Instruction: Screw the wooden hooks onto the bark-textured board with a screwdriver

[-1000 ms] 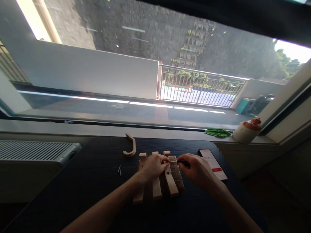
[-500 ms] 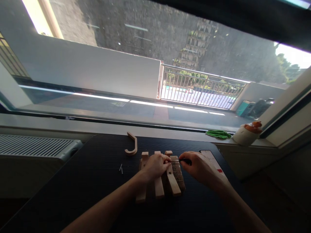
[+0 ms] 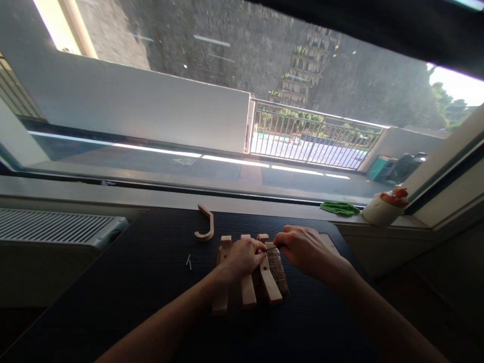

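My right hand (image 3: pixel 302 249) is closed around the dark handle of a screwdriver (image 3: pixel 273 247), its thin shaft pointing left. The shaft's tip meets the fingertips of my left hand (image 3: pixel 244 256), which are pinched together over the upper part of the right wooden hook (image 3: pixel 270 282); what they hold is hidden. Beneath the left palm runs a middle wooden hook (image 3: pixel 248 292), and another wooden hook (image 3: pixel 220 302) lies to its left. All three rest across a brown, wrapped-looking block (image 3: pixel 280 272). Two screws (image 3: pixel 189 262) and a loose J-shaped wooden hook (image 3: pixel 208 224) lie left of the block.
The black table (image 3: pixel 151 272) stands against a window sill (image 3: pixel 242 204). Partly behind my right hand is a phone (image 3: pixel 328 243). On the sill are a green cloth (image 3: pixel 340 208) and a pale pot (image 3: pixel 381 210). A radiator (image 3: pixel 60 227) stands left.
My right hand has turned over and risen slightly with the screwdriver, shifting a little left and covering more of the phone. My left hand has stayed nearly still.
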Demonstrator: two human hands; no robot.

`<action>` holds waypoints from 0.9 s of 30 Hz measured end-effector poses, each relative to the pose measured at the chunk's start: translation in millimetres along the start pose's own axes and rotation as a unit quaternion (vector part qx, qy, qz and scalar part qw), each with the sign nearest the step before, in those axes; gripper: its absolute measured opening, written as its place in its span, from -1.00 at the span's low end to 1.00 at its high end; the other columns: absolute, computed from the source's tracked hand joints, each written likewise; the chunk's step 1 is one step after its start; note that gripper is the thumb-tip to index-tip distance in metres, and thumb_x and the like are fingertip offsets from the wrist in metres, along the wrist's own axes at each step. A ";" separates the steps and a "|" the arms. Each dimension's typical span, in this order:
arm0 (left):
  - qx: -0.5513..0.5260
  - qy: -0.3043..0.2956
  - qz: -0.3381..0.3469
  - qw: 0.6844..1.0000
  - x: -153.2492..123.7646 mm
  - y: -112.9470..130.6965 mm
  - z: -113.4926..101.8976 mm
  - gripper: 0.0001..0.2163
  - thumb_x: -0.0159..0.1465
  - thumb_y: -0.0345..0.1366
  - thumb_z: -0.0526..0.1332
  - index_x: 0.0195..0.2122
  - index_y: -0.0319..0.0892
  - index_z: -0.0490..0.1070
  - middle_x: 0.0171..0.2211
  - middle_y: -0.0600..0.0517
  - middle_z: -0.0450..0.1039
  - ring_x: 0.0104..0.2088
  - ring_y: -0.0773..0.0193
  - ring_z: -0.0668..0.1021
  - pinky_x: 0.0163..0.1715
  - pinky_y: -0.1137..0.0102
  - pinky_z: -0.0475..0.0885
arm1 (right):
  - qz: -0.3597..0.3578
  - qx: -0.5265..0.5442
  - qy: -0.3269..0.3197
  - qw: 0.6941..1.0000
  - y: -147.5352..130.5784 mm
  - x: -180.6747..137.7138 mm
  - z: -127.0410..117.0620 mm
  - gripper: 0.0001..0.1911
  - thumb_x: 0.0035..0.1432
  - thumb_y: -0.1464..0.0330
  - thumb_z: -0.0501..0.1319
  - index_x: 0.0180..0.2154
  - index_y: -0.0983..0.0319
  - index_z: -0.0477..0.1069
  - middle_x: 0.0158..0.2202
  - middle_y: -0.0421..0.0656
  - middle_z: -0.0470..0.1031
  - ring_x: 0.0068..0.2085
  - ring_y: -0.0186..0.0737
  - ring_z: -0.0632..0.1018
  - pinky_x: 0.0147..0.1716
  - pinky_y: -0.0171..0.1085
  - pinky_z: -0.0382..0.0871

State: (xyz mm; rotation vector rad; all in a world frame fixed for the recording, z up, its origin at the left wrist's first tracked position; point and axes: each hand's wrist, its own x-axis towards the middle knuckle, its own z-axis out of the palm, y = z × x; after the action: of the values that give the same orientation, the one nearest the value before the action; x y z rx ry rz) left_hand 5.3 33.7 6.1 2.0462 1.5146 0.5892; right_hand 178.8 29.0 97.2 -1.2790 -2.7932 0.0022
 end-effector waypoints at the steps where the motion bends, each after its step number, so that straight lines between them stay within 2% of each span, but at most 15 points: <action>1: 0.000 0.001 -0.003 1.000 0.3 -0.8 1.3 -0.74 0.14 -0.20 0.10 -0.23 -0.10 0.51 -0.30 0.02 0.54 -0.30 0.23 0.51 -0.34 0.46 0.31 | -0.015 -0.009 -0.005 1.000 -1.6 4.1 -0.1 -0.78 0.12 0.45 0.04 -0.32 0.14 0.45 -0.39 -0.20 0.37 -0.44 -0.36 0.34 -0.52 -0.36 0.00; 7: 0.011 0.021 0.016 1.000 1.6 -8.5 8.5 -0.76 0.16 -0.18 0.09 -0.27 -0.07 0.51 -0.33 0.03 0.54 -0.34 0.23 0.52 -0.35 0.45 0.31 | -0.082 -0.048 -0.065 0.993 -9.9 34.2 -10.8 -0.84 0.05 0.49 0.10 -0.40 0.20 0.45 -0.35 -0.16 0.34 -0.45 -0.36 0.33 -0.52 -0.36 0.05; 17: 0.028 0.014 0.013 0.999 -0.9 -1.4 3.9 -0.75 0.19 -0.21 0.06 -0.24 -0.10 0.50 -0.29 0.01 0.53 -0.31 0.22 0.51 -0.37 0.45 0.29 | -0.081 -0.069 -0.112 0.988 -7.5 45.3 -19.1 -0.83 0.13 0.35 0.09 -0.27 0.23 0.43 -0.29 -0.09 0.41 -0.34 -0.28 0.42 -0.40 -0.34 0.16; 21: 0.025 0.014 0.007 1.000 -1.7 -0.2 3.6 -0.74 0.19 -0.22 0.06 -0.23 -0.13 0.49 -0.28 -0.01 0.53 -0.31 0.22 0.51 -0.37 0.45 0.29 | -0.068 -0.083 -0.133 0.985 -12.2 50.4 -22.2 -0.77 0.17 0.30 0.05 -0.29 0.25 0.43 -0.39 -0.10 0.46 -0.35 -0.24 0.46 -0.41 -0.31 0.17; 24: 0.026 0.011 0.006 1.000 -2.6 1.6 1.2 -0.74 0.20 -0.22 0.05 -0.23 -0.12 0.50 -0.29 0.00 0.53 -0.31 0.23 0.51 -0.38 0.45 0.29 | -0.067 -0.071 -0.139 0.985 -12.4 52.1 -28.3 -0.79 0.10 0.29 0.12 -0.26 0.22 0.44 -0.37 -0.12 0.48 -0.34 -0.23 0.46 -0.42 -0.31 0.18; 27: 0.030 0.010 0.010 0.999 -3.3 3.2 -1.2 -0.75 0.20 -0.23 0.05 -0.24 -0.11 0.50 -0.30 0.01 0.53 -0.32 0.23 0.51 -0.39 0.45 0.28 | -0.086 -0.061 -0.159 0.982 -13.6 51.6 -36.6 -0.80 0.00 0.40 0.19 -0.26 0.19 0.46 -0.28 -0.13 0.47 -0.31 -0.25 0.46 -0.41 -0.34 0.19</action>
State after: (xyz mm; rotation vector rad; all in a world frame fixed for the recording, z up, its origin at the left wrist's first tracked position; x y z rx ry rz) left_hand 5.9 30.0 8.9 2.1082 1.5413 0.5796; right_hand 137.3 58.1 137.4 -1.1450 -3.2170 0.0296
